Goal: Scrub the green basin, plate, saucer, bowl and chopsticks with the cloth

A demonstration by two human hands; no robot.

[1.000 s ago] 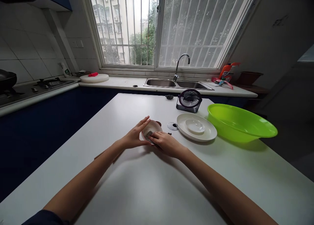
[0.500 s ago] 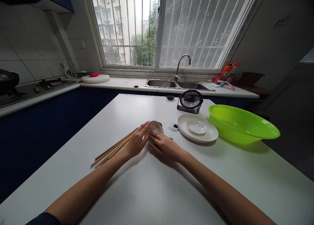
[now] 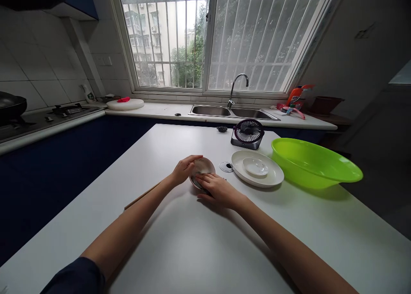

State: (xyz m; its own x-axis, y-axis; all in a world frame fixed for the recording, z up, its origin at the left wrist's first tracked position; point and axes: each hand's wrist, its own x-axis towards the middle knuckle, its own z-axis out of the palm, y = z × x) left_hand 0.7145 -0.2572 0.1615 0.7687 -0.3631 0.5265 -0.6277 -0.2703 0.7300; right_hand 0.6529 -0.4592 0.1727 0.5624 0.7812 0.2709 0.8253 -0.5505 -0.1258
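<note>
A small bowl (image 3: 205, 164) with a pale inside and a darker rim is tilted on the white table. My left hand (image 3: 184, 169) grips its far left rim, fingers over the edge. My right hand (image 3: 215, 189) reaches into the bowl from the right, its fingers pressed on a dark grey wad (image 3: 196, 182) that looks like a scourer. The palm and fingers hide most of this wad. Left of the bowl lie wooden chopsticks (image 3: 141, 196), largely covered by my left forearm.
Right of the bowl, a small white dish (image 3: 256, 167) sits on a white plate (image 3: 278, 179). Beyond are a lime-green basin (image 3: 316, 174), a small black fan (image 3: 248, 133) and a dark scourer (image 3: 221, 129). A double sink (image 3: 210, 110) lies under the window.
The bowl has turned so more of its inside shows. My left hand has shifted slightly left and up along its rim. My left forearm now hides most of the chopsticks.
</note>
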